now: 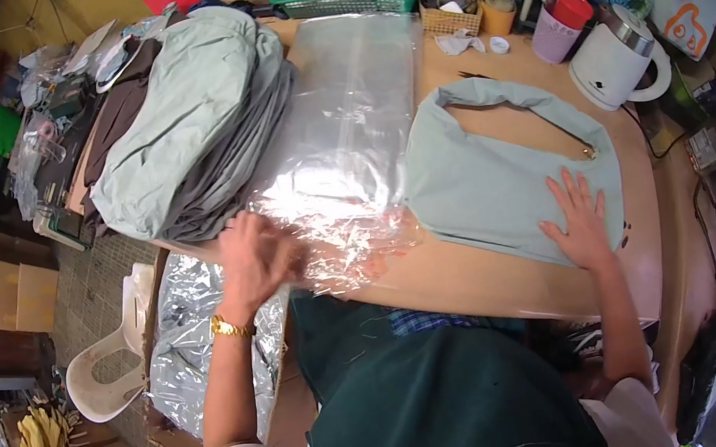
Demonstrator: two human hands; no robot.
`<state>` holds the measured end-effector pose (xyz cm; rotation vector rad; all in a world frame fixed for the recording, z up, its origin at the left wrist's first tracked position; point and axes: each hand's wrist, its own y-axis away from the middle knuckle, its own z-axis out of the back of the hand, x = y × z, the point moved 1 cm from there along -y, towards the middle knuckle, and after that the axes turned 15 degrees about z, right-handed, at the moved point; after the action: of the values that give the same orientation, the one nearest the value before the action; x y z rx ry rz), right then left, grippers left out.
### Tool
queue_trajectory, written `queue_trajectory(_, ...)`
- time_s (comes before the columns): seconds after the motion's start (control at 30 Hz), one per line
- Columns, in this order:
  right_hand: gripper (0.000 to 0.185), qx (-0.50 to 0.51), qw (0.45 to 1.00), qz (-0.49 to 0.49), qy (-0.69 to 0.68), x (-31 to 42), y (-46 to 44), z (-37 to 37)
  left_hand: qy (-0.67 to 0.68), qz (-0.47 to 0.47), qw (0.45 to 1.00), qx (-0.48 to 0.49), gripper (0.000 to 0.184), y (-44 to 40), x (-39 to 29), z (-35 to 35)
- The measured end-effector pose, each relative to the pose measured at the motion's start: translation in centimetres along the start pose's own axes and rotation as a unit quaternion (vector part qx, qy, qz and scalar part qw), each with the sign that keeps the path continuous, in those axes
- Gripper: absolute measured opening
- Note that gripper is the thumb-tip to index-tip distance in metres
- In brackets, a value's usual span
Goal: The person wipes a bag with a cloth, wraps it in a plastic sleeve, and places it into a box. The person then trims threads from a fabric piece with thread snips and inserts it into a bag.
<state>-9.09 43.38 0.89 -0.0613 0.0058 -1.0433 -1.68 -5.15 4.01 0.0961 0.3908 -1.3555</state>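
Right hand (582, 220) rests on bag (498, 175) — left (256, 256) by plastic (346, 111).

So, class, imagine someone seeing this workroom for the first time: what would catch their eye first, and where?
Probably the pale green bag lying on the table, with the right hand spread flat on its near right part. To its left gleams shiny clear plastic, with the left hand at its near left edge. Farther left, a bulky fabric pile stands out.
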Motion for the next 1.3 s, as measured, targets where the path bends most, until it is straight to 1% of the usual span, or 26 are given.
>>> queue_trajectory(0.03, 0.073, 0.029, 0.999, -0.012, -0.039, 0.2, -0.5, 1.6, 0.111, -0.057, 0.992, -0.027, 0.031, 1.2, -0.4, 0.1)
queue_trajectory(0.1, 0.069, 0.050, 0.996, -0.017, -0.070, 0.8, -2.1, 2.9, 0.079, -0.081, 0.993, 0.027, 0.027, 2.3, -0.1, -0.6)
queue_trajectory(0.17, 0.054, -0.043, 0.992, 0.114, -0.039, 3.6, -3.9, 3.4, 0.075, -0.116, 0.990, 0.032, 0.025, 1.9, 1.0, -1.4)
queue_trajectory(0.23, 0.045, -0.114, 0.930, 0.174, -0.303, 11.3, -7.2, 5.2, 0.099, -0.095, 0.989, -0.048, 0.020, 1.5, 1.4, -2.0)
queue_trajectory(0.27, 0.047, -0.142, 0.899, 0.215, -0.355, 15.3, -8.7, 5.3, 0.098, -0.093, 0.990, -0.051, 0.020, 1.2, 0.8, -1.5)
queue_trajectory(0.3, 0.049, -0.174, 0.891, 0.247, -0.339, 19.0, -10.0, 5.4, 0.108, -0.095, 0.985, -0.099, 0.017, 0.8, -0.3, -0.3)
queue_trajectory(0.37, 0.035, -0.302, 0.844, 0.318, -0.310, 24.9, -13.5, 4.9, 0.104, -0.099, 0.969, -0.199, 0.014, 0.5, -3.1, 2.4)
queue_trajectory(0.47, 0.019, -0.276, 0.833, 0.356, -0.322, 26.1, -18.4, 3.0, 0.183, -0.065, 0.941, -0.277, 0.016, 1.6, -5.0, 3.9)
queue_trajectory(0.5, 0.009, -0.304, 0.812, 0.348, -0.356, 25.9, -19.2, 3.9, 0.231, -0.082, 0.945, -0.217, 0.012, 2.2, -5.1, 4.0)
queue_trajectory(0.53, 0.009, -0.306, 0.811, 0.350, -0.355, 25.7, -19.6, 5.1, 0.230, -0.083, 0.944, -0.220, 0.012, 2.2, -5.3, 3.6)
queue_trajectory(0.6, 0.002, -0.291, 0.844, 0.335, -0.301, 25.3, -19.4, 6.9, 0.279, -0.019, 0.958, -0.067, 0.020, 1.8, -5.4, 0.7)
queue_trajectory(0.67, 0.009, -0.293, 0.844, 0.350, -0.282, 26.3, -18.8, 6.8, 0.195, -0.042, 0.978, -0.064, 0.028, -1.0, -2.4, -5.4)
queue_trajectory(0.73, 0.012, -0.335, 0.809, 0.398, -0.272, 27.8, -17.4, 6.5, 0.111, -0.070, 0.989, -0.066, 0.036, -2.4, -2.7, -6.4)
queue_trajectory(0.77, 0.027, -0.286, 0.831, 0.398, -0.264, 27.7, -16.9, 5.6, 0.118, -0.027, 0.990, 0.079, 0.041, -2.0, -3.1, -7.0)
queue_trajectory(0.8, 0.027, -0.287, 0.832, 0.397, -0.259, 27.4, -16.2, 5.9, 0.121, 0.013, 0.968, 0.221, 0.046, -1.6, -4.0, -6.8)
queue_trajectory(0.83, 0.036, -0.247, 0.840, 0.400, -0.272, 26.8, -15.5, 6.8, 0.231, -0.150, 0.947, 0.163, 0.051, -0.3, -5.5, -5.8)
queue_trajectory(0.87, 0.045, -0.206, 0.845, 0.401, -0.286, 26.1, -14.7, 7.8, 0.221, -0.105, 0.941, 0.233, 0.047, 1.0, -7.7, -3.6)
queue_trajectory(0.9, 0.060, -0.096, 0.851, 0.406, -0.318, 24.4, -13.7, 9.2, 0.221, -0.117, 0.933, 0.260, 0.041, 2.5, -8.7, -2.7)
queue_trajectory(0.93, 0.059, -0.096, 0.848, 0.379, -0.358, 22.5, -12.9, 9.6, 0.340, -0.071, 0.893, 0.288, 0.040, 3.8, -9.6, -1.4)
queue_trajectory(0.97, 0.058, -0.097, 0.842, 0.352, -0.397, 20.6, -12.1, 9.6, 0.291, -0.090, 0.890, 0.340, 0.038, 4.2, -9.5, -0.5)
queue_trajectory(1.0, 0.058, -0.108, 0.876, 0.285, -0.375, 18.3, -11.2, 8.9, 0.290, -0.091, 0.890, 0.340, 0.038, 4.4, -9.0, -0.6)
queue_trajectory(1.07, 0.059, -0.127, 0.939, 0.163, -0.273, 13.9, -9.3, 6.5, 0.286, -0.050, 0.911, 0.292, 0.047, 4.7, -7.4, -1.6)
queue_trajectory(1.1, 0.060, -0.133, 0.966, 0.111, -0.192, 12.2, -8.5, 4.9, 0.238, -0.088, 0.960, 0.119, 0.058, 3.8, -6.2, -2.9)
queue_trajectory(1.13, 0.060, -0.130, 0.966, 0.111, -0.193, 11.2, -7.6, 3.3, 0.174, -0.108, 0.979, 0.012, 0.062, 2.7, -4.5, -4.6)
queue_trajectory(1.2, 0.063, -0.074, 0.991, -0.016, -0.110, 9.7, -6.6, 0.3, 0.108, -0.045, 0.990, -0.076, 0.060, -1.4, -3.2, -6.5)
queue_trajectory(1.3, 0.064, -0.090, 0.992, 0.008, -0.084, 8.9, -6.1, -2.4, 0.097, -0.017, 0.988, -0.123, 0.052, -5.8, -2.9, -6.5)
